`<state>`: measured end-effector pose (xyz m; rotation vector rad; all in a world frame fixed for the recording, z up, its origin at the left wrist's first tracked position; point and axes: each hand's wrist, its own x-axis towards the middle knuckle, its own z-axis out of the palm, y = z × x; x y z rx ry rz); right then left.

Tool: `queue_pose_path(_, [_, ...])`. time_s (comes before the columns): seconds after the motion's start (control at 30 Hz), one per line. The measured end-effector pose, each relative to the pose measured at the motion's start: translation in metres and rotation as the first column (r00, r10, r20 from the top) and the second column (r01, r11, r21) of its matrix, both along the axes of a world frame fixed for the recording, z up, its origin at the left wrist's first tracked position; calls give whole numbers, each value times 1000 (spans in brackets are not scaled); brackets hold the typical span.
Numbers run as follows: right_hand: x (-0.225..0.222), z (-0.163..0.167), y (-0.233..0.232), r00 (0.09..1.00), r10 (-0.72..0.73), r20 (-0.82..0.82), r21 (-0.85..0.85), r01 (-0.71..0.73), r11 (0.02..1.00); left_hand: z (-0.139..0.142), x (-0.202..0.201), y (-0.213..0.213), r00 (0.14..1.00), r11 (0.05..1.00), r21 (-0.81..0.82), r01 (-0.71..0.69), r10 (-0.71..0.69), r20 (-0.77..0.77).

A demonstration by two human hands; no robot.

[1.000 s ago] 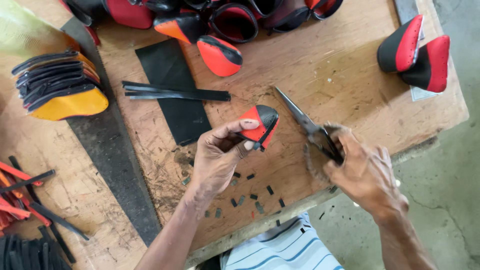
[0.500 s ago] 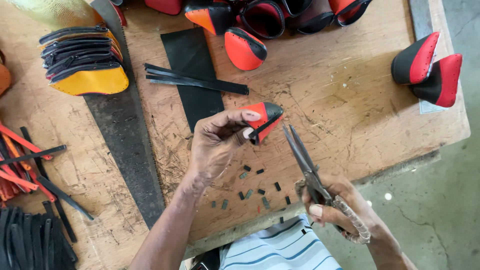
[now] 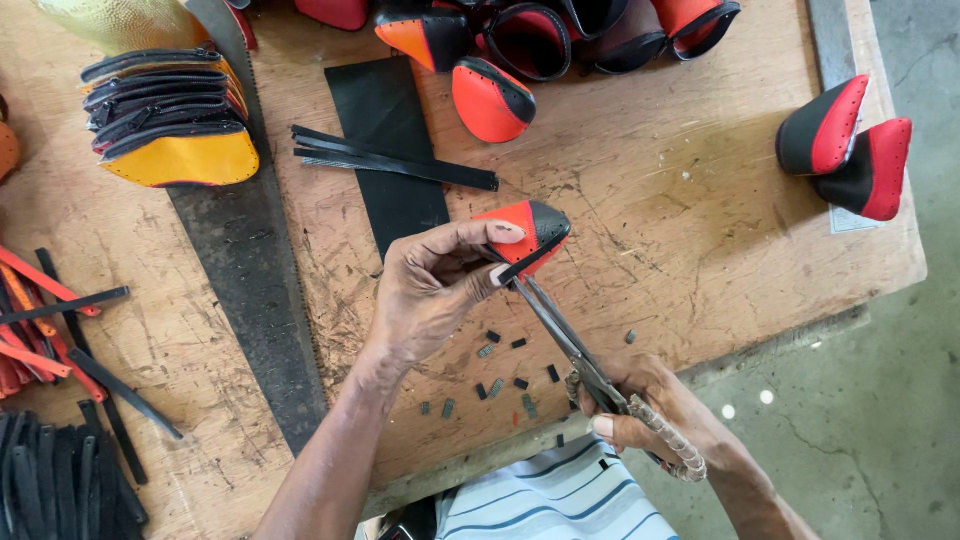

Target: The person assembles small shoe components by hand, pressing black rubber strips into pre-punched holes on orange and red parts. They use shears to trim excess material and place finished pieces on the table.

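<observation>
Head view: left hand (image 3: 430,290) pinching red-and-black shoe piece (image 3: 528,232), right hand (image 3: 650,405) gripping scissors (image 3: 570,340); blade tips seemingly near thumb, risking a nick.

No packages, labels, signs or screens in view, only workbench clutter

Worn wooden workbench (image 3: 690,200), surface scratched and stained, edge chipped just below the fingers. Grey concrete floor (image 3: 880,400) to the right of the fingers, cracked, with two small bright spots. Even daylight, soft shadows. No walls or windows visible.
</observation>
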<state>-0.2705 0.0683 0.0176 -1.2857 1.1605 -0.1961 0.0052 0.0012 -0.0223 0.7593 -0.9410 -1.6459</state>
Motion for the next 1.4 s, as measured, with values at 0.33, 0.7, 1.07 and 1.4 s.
queue_pose_path(0.33, [-6, -15, 7, 994, -48, -102, -25, 46, 999, 11, 12, 1, 998, 997, 55, 60, -60, 2])
queue_pose_path(0.7, [-9, -25, 14, 979, -202, 28, 144, 196, 970, 16, 11, -1, 990, 996, 73, 50, -59, 125])
queue_pose_path(1.07, [-9, -26, 12, 978, -203, -39, 176, 207, 963, 14, 12, 0, 994, 997, 34, 66, -68, 85])
queue_pose_path(1.4, [-23, -4, 1, 960, -208, -189, -139, 184, 973, 16, 13, -4, 995, 999, -7, 47, -46, 86])
